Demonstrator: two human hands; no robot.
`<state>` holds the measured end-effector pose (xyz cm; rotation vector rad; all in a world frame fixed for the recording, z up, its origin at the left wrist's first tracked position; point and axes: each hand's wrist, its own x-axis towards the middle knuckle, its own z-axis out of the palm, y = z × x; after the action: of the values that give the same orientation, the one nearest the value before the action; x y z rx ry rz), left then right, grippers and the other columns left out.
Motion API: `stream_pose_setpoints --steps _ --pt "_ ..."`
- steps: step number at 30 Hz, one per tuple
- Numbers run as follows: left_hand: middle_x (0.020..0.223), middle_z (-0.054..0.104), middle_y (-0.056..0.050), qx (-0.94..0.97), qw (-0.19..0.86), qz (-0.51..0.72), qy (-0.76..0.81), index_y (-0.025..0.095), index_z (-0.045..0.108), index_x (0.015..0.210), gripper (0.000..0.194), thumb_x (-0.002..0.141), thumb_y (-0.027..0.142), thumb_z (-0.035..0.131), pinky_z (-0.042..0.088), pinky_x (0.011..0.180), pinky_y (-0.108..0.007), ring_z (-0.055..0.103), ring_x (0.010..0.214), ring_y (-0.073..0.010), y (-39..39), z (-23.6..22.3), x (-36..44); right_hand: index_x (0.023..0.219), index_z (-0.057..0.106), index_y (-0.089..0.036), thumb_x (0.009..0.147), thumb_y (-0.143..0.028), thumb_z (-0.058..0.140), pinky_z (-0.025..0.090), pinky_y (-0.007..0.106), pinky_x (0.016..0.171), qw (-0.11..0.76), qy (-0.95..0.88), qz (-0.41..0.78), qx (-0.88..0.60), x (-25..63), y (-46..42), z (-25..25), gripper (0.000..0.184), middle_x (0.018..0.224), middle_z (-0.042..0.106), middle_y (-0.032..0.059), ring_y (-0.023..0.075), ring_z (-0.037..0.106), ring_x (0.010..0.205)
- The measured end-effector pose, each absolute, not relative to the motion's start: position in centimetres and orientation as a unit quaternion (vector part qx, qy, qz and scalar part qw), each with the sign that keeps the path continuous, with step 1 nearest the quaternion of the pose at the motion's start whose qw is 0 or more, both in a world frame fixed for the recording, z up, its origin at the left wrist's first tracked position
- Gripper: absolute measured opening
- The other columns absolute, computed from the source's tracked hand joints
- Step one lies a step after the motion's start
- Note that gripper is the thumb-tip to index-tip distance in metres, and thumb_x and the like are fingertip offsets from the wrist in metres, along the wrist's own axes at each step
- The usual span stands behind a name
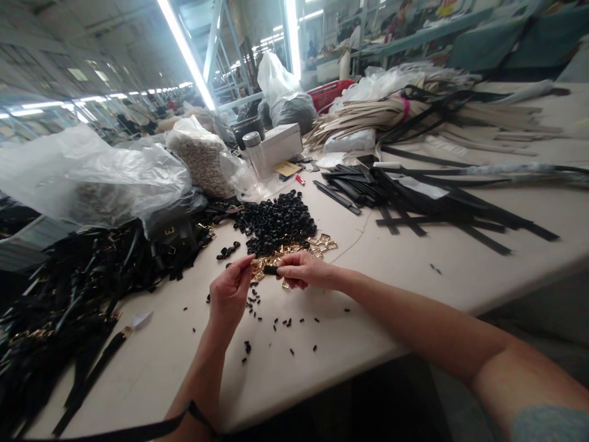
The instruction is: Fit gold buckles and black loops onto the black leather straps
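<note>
My left hand is raised just above the table, fingers pinched together near a gold buckle. My right hand is closed on a short black strap piece, its end pointing toward the left fingertips. Both hands hover at the near edge of a scatter of gold buckles. Behind these lies a heap of black loops. Small black bits dot the table in front of the hands.
A big pile of black straps fills the left. Long black strips lie at the right, beige bundles behind. Plastic bags, a steel flask and a white box stand at the back. The table edge is near.
</note>
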<state>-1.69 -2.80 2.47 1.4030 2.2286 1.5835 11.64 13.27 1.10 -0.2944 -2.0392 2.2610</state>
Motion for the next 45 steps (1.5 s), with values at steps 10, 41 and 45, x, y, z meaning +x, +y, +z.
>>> stream_pose_setpoints --steps 10,41,45 --pt "0.099 0.069 -0.007 0.421 0.118 0.642 0.63 0.019 0.067 0.099 0.017 0.085 0.028 0.064 0.056 0.076 -0.03 0.066 0.086 -0.0178 -2.0 2.3 0.4 0.082 0.058 -0.012 0.079 -0.043 0.066 0.026 0.015 0.036 -0.004 -0.536 0.842 -0.052 11.9 12.7 1.5 0.031 0.054 0.052 -0.0048 0.0027 0.039 0.039" --pt "0.1 0.069 -0.006 0.448 0.095 0.591 0.664 0.02 0.067 0.105 0.021 0.086 0.027 0.061 0.056 0.077 -0.031 0.066 0.082 -0.0169 -2.4 2.1 0.2 0.086 0.058 -0.012 0.08 -0.038 0.065 0.024 0.014 0.037 -0.038 -0.497 0.865 -0.054 11.9 12.6 1.4 0.027 0.058 0.051 -0.0043 0.0023 0.037 0.041" --pt "0.107 0.068 -0.01 0.444 0.154 0.612 0.635 0.018 0.067 0.105 0.022 0.087 0.03 0.06 0.054 0.087 -0.037 0.064 0.098 -0.0225 -2.5 2.2 0.4 0.086 0.057 -0.013 0.083 -0.042 0.063 0.025 0.015 0.037 -0.013 -0.519 0.854 -0.034 12.0 12.5 1.6 0.029 0.058 0.052 -0.0041 0.0029 0.038 0.041"
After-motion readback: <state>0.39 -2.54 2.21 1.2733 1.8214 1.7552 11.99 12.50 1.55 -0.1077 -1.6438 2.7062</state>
